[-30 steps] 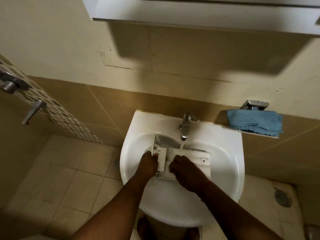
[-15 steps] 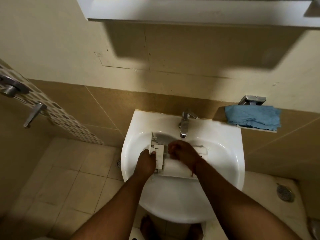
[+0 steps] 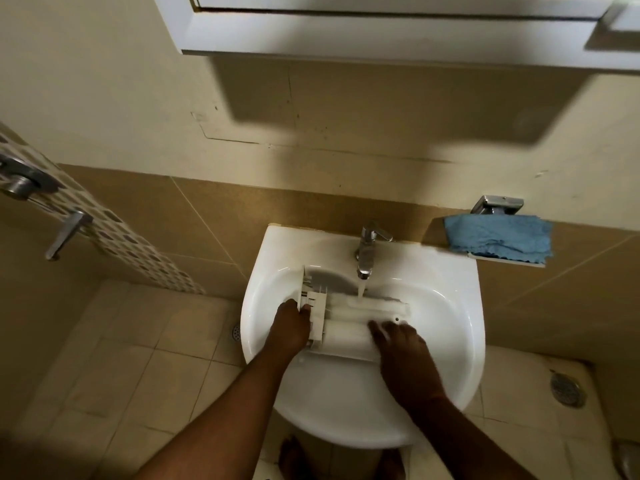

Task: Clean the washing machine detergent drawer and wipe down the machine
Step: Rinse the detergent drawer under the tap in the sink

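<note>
Water runs from the tap [image 3: 365,252] at the centre of the frame, straight onto the detergent drawer [image 3: 349,322], which lies across the bowl of the white sink [image 3: 346,420] just below the spout. So the drawer is out of the machine and under the rinse; that part of the job is well in hand.

The left hand [image 3: 289,327], at the left end of the drawer, grips the drawer's ribbed end piece, with the thumb curled onto its face. The right hand [image 3: 403,351], lower right of the drawer, lies flat on it, fingers stretched out and pressing on the wet plastic; no brush or cloth shows under them. That reads as rubbing the compartments by hand, though motion blur smears the fingertips and the drawer's surface, so how clean it is cannot be told.

Up on the right, a blue cloth [image 3: 498,239] sits folded on a small wall shelf [image 3: 505,260], just beside the sink's rim and well apart from both hands. It looks untouched, and my guess is that it waits for the wipe-down.

The washing machine itself is nowhere in the frame. Judging from this, the rinse is mid-way at best: the drawer has yet to be drained and slid back, and the whole wipe of the machine is still to come.
</note>
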`<state>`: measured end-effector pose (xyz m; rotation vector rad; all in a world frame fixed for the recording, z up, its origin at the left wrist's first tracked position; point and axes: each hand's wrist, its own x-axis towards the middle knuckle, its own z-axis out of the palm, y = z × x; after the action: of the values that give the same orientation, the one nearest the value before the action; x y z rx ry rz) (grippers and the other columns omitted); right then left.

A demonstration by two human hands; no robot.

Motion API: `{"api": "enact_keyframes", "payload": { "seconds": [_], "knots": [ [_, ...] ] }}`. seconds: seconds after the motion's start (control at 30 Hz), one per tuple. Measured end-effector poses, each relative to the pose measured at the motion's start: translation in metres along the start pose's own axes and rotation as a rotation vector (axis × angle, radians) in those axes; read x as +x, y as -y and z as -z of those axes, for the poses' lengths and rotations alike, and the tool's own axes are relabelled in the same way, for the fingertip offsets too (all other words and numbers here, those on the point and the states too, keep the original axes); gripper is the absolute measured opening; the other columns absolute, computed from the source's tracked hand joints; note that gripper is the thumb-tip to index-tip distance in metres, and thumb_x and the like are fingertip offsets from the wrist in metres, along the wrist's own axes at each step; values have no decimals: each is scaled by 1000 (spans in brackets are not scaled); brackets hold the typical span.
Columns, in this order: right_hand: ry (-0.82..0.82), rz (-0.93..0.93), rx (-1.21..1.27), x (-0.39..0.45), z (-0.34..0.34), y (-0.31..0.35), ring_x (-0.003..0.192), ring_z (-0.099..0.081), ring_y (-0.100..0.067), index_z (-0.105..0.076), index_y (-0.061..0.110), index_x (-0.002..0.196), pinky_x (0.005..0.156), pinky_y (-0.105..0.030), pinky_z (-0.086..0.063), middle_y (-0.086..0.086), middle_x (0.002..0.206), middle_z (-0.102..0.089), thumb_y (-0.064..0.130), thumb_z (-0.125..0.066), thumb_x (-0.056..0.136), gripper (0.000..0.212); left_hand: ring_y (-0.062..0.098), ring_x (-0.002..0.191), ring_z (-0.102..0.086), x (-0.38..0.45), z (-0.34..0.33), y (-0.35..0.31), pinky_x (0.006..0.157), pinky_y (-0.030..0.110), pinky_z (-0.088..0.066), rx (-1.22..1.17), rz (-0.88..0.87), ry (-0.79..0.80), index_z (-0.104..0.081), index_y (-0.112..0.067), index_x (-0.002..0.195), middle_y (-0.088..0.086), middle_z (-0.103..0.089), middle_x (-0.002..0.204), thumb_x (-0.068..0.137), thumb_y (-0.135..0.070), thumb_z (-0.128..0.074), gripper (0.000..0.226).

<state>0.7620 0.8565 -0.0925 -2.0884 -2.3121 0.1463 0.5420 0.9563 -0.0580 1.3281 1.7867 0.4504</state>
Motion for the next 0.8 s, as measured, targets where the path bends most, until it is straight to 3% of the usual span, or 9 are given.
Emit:
{"api": "enact_keyframes", "payload": {
  "seconds": [0.13, 0.2, 0.27, 0.33, 0.4, 0.47, 0.6, 0.67, 0.8],
  "knots": [
    [-50, -131, -10, -3, 6, -20, 105, -56, -39, -54, 19, 131, 91, -51, -50, -17, 121, -57, 23, -78, 71, 65, 7, 71, -57, -1, -3, -1, 57, 12, -42, 33, 6, -1, -58, -6, 100, 4, -62, 93, 103, -20, -45, 19],
    [-88, -31, -20, 5, 3, 13, 108, -55, -42, -59, 11, 125, 99, -55, -45, -19, 121, -57, 10, -69, 72, 54, 1, 67, -51, 0, -4, -1, 48, 7, -38, 53, -4, 3, -58, -4, 103, 4, -60, 92, 103, -18, -44, 19],
    [-77, 86, 28, 17, 1, 53, 103, -58, -40, -58, 7, 128, 94, -53, -50, -18, 119, -58, 6, -63, 71, 57, 0, 67, -51, 1, -3, -1, 50, 6, -38, 58, -14, 3, -58, -3, 104, 6, -62, 93, 102, -17, -45, 20],
    [-66, 166, 56, 32, 4, 63, 96, -57, -35, -56, 9, 128, 84, -48, -52, -14, 117, -57, 9, -64, 71, 58, 5, 70, -55, 3, -3, 1, 61, 17, -42, 37, -6, -3, -59, -4, 105, 9, -65, 99, 102, -19, -46, 20],
    [-25, 238, 58, 37, 6, 39, 95, -58, -32, -55, 14, 130, 79, -44, -53, -10, 117, -57, 20, -73, 69, 64, 9, 73, -56, 2, -3, 2, 68, 23, -42, 35, -9, 0, -59, -3, 105, 9, -65, 100, 102, -19, -46, 21],
    [108, 201, 104, 34, 13, 1, 105, -57, -31, -54, 16, 133, 86, -43, -52, -9, 122, -56, 39, -75, 72, 69, 5, 70, -53, 3, -3, 3, 67, 21, -40, 44, -17, 0, -59, -2, 106, 6, -62, 96, 102, -20, -46, 22],
    [135, 113, 60, 43, 25, -11, 106, -54, -28, -60, 14, 118, 89, -40, -49, -7, 117, -56, 64, -51, 84, 61, 2, 67, -52, 3, -5, 5, 50, 8, -39, 52, -24, 5, -58, -3, 108, 4, -61, 94, 103, -19, -45, 21],
    [65, 100, 45, 64, 23, 15, 107, -55, -29, -60, 19, 117, 87, -42, -49, -7, 120, -58, 59, -39, 91, 52, 4, 70, -54, 3, -5, 5, 53, 8, -39, 69, -31, 8, -58, -3, 107, 5, -63, 97, 103, -19, -46, 20],
    [54, 135, 120, 102, 11, 37, 122, -50, -34, -46, 23, 138, 96, -46, -48, -8, 136, -52, 32, -50, 95, 44, 7, 73, -57, 4, -4, 3, 54, 7, -39, 64, -25, 5, -56, -6, 99, 3, -60, 92, 102, -19, -47, 15]
  ]
}}
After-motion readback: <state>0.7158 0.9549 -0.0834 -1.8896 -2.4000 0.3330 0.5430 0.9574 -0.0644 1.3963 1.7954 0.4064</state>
